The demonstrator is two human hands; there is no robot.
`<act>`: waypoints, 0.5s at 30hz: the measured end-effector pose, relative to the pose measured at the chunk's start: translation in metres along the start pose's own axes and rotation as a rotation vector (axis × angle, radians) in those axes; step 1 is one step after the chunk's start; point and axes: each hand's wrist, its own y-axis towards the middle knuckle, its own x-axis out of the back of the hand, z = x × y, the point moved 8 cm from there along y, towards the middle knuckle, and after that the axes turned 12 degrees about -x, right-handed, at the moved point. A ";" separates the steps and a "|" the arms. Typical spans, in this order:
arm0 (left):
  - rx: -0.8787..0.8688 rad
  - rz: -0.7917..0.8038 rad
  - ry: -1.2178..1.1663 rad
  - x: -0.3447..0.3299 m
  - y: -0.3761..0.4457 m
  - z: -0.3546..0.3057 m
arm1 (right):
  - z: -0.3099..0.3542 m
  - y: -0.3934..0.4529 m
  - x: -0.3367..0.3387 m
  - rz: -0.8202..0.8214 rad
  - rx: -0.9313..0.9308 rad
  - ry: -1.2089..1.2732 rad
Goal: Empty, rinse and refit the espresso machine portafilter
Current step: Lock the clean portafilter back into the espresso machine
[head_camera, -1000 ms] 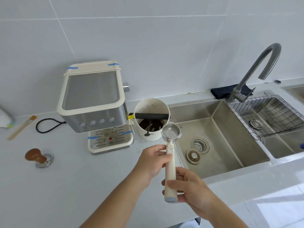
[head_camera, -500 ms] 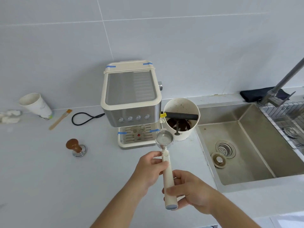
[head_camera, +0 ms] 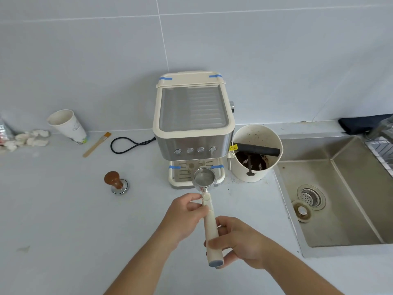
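1. Now, head view: both hands grip the portafilter (head_camera: 209, 211) by its cream handle, the left hand (head_camera: 185, 218) pinching near the neck, the right hand (head_camera: 238, 241) wrapped around the lower end.
2. Its empty metal basket sits at 12 o'clock from the hands, over the espresso machine (head_camera: 193, 128) drip tray.
3. At 2 o'clock stands the knock box (head_camera: 256, 152); the sink (head_camera: 340, 201) lies at 3 o'clock.

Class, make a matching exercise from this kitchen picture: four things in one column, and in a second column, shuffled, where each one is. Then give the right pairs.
Things:
1. portafilter
2. knock box
3. tamper
4. paper cup

Places:
A. standing near the wall, far to the left
B. held in both hands in front of the espresso machine
C. between the machine and the sink
D. on the counter, left of the drip tray

Pairs: 1-B, 2-C, 3-D, 4-A
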 end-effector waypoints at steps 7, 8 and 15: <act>-0.196 -0.073 0.185 0.050 0.000 -0.034 | 0.002 0.020 -0.007 0.006 -0.021 0.061; -0.248 -0.096 0.202 0.056 -0.001 -0.043 | 0.001 0.023 -0.008 0.009 -0.024 0.069; -0.762 -0.254 0.423 0.084 -0.006 -0.141 | 0.006 0.036 -0.009 0.017 -0.029 0.089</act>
